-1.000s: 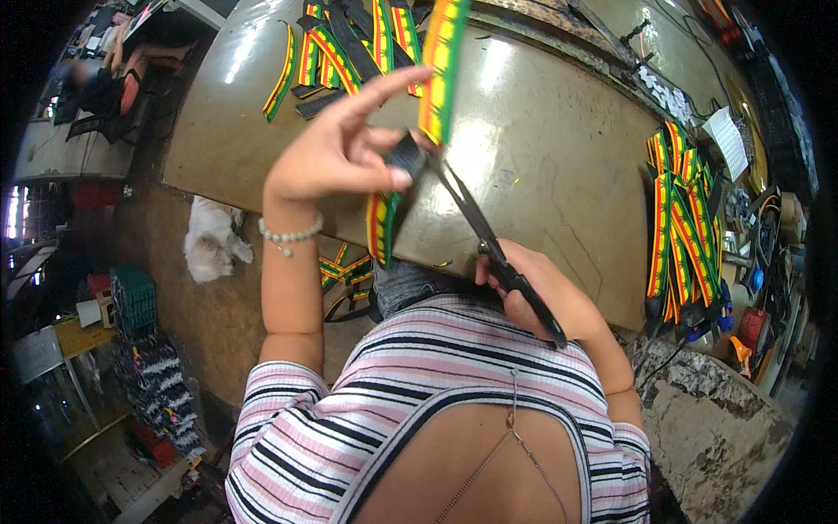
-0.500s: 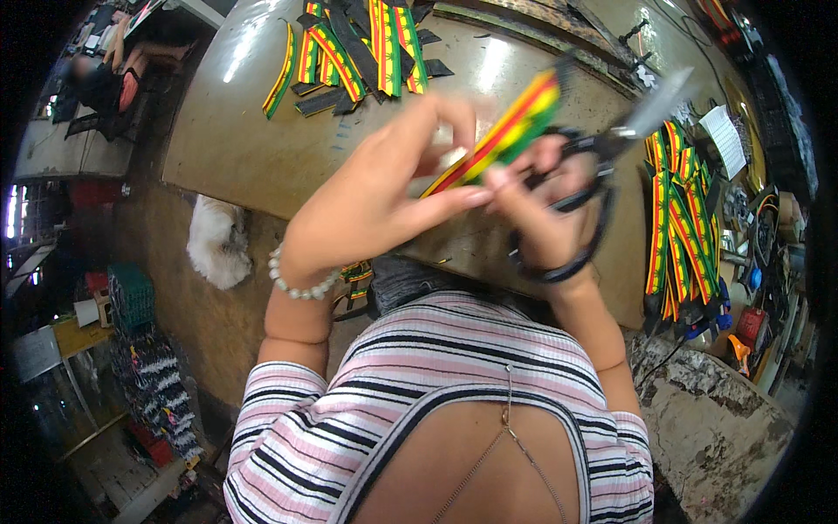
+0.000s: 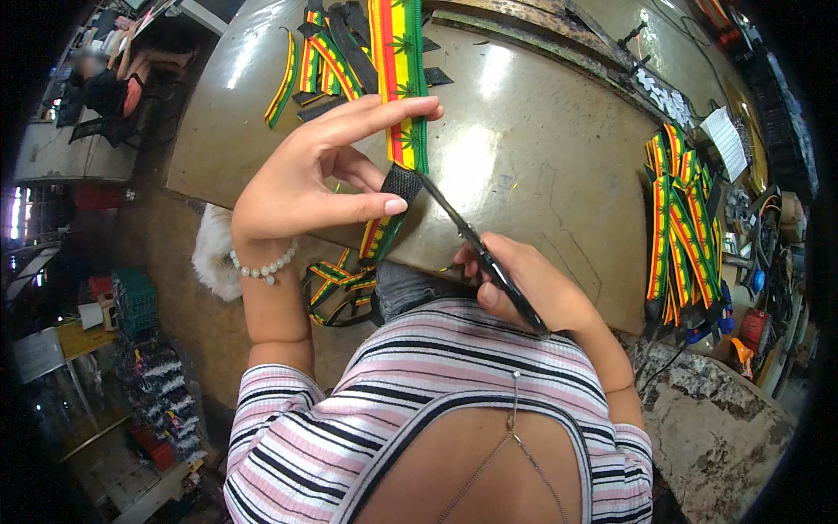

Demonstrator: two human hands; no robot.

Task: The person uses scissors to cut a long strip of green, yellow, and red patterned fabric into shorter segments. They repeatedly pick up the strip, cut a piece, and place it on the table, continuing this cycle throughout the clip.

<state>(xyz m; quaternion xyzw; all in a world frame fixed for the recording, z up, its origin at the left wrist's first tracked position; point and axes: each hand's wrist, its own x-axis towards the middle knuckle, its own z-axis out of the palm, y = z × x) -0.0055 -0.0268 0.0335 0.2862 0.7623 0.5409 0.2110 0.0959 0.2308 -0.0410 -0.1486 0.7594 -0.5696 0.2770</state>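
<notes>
My left hand point(image 3: 305, 179) holds a flat webbing strap point(image 3: 404, 83) striped red, yellow and green, with dark leaf prints. The strap runs upright past my fingers and thumb; a black textured section point(image 3: 401, 186) shows near the thumb, and a printed end hangs below it. In my right hand point(image 3: 539, 281) is a pair of black-handled scissors point(image 3: 467, 231). Seen edge-on, their blades point up and left, with the tip at the strap's right edge beside the black section. Whether the blades are apart, I cannot tell.
Similar straps lie in a pile point(image 3: 328, 59) on the far left of the table point(image 3: 497, 157). Another bundle of straps point(image 3: 685, 223) hangs at the right edge. More looped straps point(image 3: 342, 284) are by my lap. A white fluffy shape point(image 3: 216, 253) is on the floor at left.
The strap, slanted between both hands before, now stands upright in my left hand. My right hand has moved down and turned the scissors from pointing up-right to pointing at the strap.
</notes>
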